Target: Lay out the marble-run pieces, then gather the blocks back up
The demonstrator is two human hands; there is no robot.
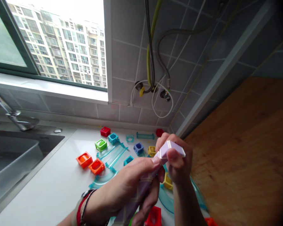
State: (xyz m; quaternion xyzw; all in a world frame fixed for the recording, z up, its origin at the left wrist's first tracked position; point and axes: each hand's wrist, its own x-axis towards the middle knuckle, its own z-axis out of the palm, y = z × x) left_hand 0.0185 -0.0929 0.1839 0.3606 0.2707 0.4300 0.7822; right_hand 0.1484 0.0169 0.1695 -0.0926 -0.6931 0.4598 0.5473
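No text, label, brand, number or sign can be read anywhere in this view. The coloured plastic blocks (pixel 96 166) on the desk (pixel 56 185) carry no lettering, and the pale lilac piece (pixel 170 148) held up in the fingers (pixel 173 155) shows plain faces only.

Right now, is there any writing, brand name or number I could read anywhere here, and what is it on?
None can be read.
The pale purple block held by the left hand and right hand: no print shows.
The coloured blocks on the counter: plain.
The building outside the window: no legible signs.
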